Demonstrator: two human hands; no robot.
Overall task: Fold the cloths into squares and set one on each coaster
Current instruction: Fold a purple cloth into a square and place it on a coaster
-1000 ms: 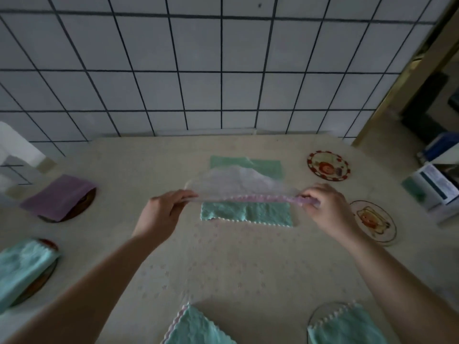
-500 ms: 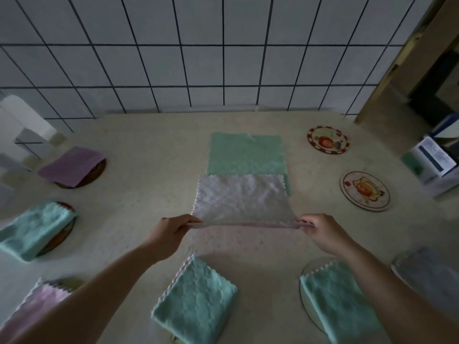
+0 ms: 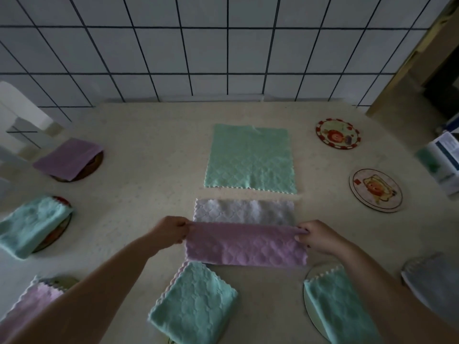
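Observation:
A pink cloth [image 3: 246, 247] lies on the table in front of me, its near half turned over toward its pale far half. My left hand [image 3: 171, 232] pinches the fold's left corner and my right hand [image 3: 320, 235] pinches the right corner. Beyond it a green cloth [image 3: 249, 158] lies spread flat. Two bare picture coasters [image 3: 337, 133] [image 3: 376, 190] sit at the right. Folded cloths rest on coasters around me: purple [image 3: 68, 158], teal [image 3: 32, 224] and pink [image 3: 27, 306] at the left, teal [image 3: 196, 304] in front, teal [image 3: 340, 306] at the right.
A tiled wall [image 3: 223, 50] rises behind the table. A white box [image 3: 444, 160] stands at the right edge and a white object [image 3: 17, 112] at the far left. A grey cloth [image 3: 432, 279] lies at the near right.
I have drawn the pink cloth toward me off the green one, laid it on the table and folded its near edge over. The camera has tipped downward.

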